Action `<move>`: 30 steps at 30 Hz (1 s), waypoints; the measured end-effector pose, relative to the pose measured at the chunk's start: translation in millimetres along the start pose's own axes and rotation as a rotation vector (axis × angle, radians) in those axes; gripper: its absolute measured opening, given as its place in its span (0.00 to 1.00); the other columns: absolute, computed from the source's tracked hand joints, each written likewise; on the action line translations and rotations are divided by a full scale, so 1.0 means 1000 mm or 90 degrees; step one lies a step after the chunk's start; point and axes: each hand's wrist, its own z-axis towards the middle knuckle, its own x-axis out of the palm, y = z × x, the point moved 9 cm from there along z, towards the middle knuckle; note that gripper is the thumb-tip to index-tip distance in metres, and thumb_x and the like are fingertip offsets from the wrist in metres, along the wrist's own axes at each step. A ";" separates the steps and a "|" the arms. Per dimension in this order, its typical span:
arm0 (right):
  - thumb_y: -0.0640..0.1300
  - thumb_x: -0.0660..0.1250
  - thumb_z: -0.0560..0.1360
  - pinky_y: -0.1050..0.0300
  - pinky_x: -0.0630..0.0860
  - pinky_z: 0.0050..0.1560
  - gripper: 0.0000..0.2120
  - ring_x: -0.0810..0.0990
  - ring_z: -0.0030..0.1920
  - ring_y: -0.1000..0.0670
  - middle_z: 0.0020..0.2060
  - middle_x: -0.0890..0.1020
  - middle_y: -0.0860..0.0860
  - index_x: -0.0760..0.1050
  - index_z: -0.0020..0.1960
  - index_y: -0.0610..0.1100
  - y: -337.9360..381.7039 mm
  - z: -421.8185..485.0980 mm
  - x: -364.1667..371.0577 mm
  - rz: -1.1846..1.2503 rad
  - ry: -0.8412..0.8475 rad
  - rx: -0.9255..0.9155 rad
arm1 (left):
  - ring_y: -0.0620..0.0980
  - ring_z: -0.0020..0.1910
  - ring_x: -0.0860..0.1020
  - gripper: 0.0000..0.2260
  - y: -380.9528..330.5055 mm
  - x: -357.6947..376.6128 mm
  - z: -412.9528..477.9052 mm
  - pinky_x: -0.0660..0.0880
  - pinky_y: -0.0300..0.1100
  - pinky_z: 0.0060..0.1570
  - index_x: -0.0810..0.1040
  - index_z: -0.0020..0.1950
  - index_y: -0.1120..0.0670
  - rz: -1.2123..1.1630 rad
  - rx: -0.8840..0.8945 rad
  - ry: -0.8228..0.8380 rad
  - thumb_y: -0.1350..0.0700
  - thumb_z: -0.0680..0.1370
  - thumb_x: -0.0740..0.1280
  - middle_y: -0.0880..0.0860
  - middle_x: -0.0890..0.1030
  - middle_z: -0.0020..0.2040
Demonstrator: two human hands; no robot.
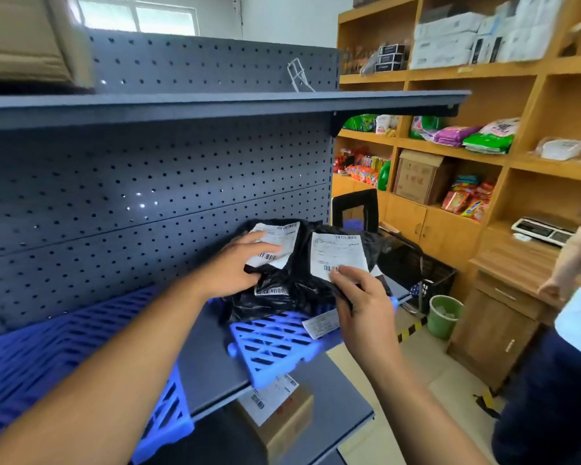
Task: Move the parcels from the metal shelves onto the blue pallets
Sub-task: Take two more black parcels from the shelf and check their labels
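Two black plastic mailer parcels with white labels lie together over a blue pallet (275, 344) on the grey metal shelf (208, 367). My left hand (235, 266) grips the left parcel (275, 243) at its lower edge, thumb underneath and fingers across its label. My right hand (359, 297) pinches the lower edge of the right parcel (336, 253), just under its label. A second blue pallet (64, 357) lies on the same shelf to the left. A cardboard parcel (279, 417) with a label sits on the shelf below.
The grey pegboard back panel (148, 182) rises behind the shelf, and an upper shelf (215, 105) overhangs it. Wooden cabinets (483, 156) full of goods stand to the right. A green bin (445, 315) and a black basket (426, 280) sit on the floor. Another person (567, 330) stands at the right edge.
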 end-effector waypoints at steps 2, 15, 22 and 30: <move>0.36 0.74 0.76 0.42 0.81 0.56 0.18 0.80 0.61 0.41 0.62 0.82 0.47 0.83 0.64 0.47 -0.004 0.001 -0.001 0.003 0.006 -0.003 | 0.52 0.81 0.54 0.32 0.008 0.005 0.000 0.49 0.44 0.78 0.73 0.70 0.36 0.026 -0.021 -0.018 0.65 0.73 0.72 0.48 0.62 0.80; 0.71 0.56 0.78 0.37 0.63 0.77 0.32 0.65 0.77 0.36 0.81 0.63 0.54 0.68 0.77 0.57 -0.013 0.009 0.001 -0.087 0.225 0.000 | 0.51 0.81 0.51 0.31 -0.009 0.001 -0.030 0.47 0.40 0.77 0.72 0.75 0.43 0.063 -0.077 -0.160 0.68 0.76 0.64 0.48 0.63 0.80; 0.73 0.55 0.77 0.27 0.57 0.76 0.35 0.51 0.82 0.38 0.81 0.62 0.52 0.66 0.78 0.55 0.018 0.016 -0.027 -0.054 0.195 -0.030 | 0.53 0.80 0.55 0.27 -0.019 -0.025 -0.089 0.52 0.49 0.79 0.66 0.78 0.44 0.078 -0.208 -0.222 0.54 0.79 0.67 0.49 0.67 0.78; 0.63 0.62 0.77 0.32 0.54 0.79 0.32 0.57 0.82 0.42 0.77 0.69 0.51 0.67 0.78 0.51 0.131 -0.017 -0.007 0.090 0.192 -0.231 | 0.49 0.73 0.65 0.27 -0.030 -0.079 -0.207 0.61 0.53 0.75 0.66 0.77 0.43 0.112 -0.322 -0.337 0.44 0.79 0.67 0.47 0.72 0.73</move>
